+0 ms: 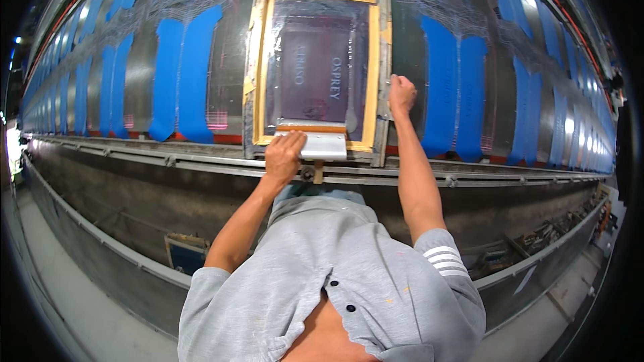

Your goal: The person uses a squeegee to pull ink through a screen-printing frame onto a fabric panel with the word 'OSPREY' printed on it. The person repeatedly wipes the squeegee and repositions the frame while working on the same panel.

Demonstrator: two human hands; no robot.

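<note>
Squeegee at the near end of the framed mesh, one pass hard to judge

Nearest is the person's grey shirt (315,248), and beyond it runs the metal rail (134,147) along the edge of the long table. Just over this rail, the left hand (285,153) grips the left end of a silver squeegee (327,147) with an orange-brown blade. The squeegee lies at the near end of the frame (385,27), inside its right and left sides. The right hand (402,94) is farther up, beside the right side of the frame; its fingers look bent inward, but I cannot tell if they hold the frame.

The frame rests flat on the table, its border covered with yellow tape, and the dark mesh (315,102) stretches away from the squeegee. From this position, a stroke toward the person may be near its end, though one picture cannot prove it. What is under the mesh is hidden.

To the right, the blue pieces (439,104) seem to carry faint marks, so these are perhaps already printed. On the blue pieces to the left and farther away I cannot make out any print; probably some remain to be done.
</note>
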